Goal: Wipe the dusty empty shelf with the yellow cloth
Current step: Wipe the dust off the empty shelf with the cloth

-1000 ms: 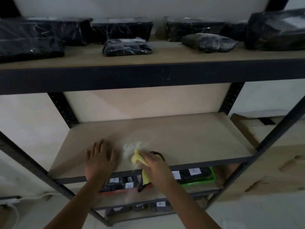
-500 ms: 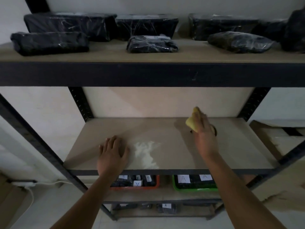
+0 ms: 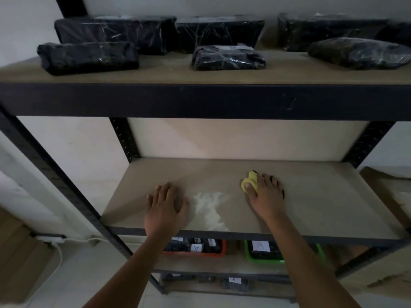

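Note:
The empty shelf is a tan board in a dark metal rack. A white patch of dust lies near its front edge, left of middle. My right hand presses the yellow cloth flat on the board, to the right of the dust; most of the cloth is hidden under the palm and fingers. My left hand rests flat on the shelf just left of the dust, fingers straight.
Several black wrapped packages sit on the shelf above. Below are a red bin and a green bin with labelled items. Dark rack posts frame both sides. A cardboard box stands at the right.
My right hand with the cloth swept from the front edge to the back right of the shelf, then came back toward the middle. My left hand stayed put.

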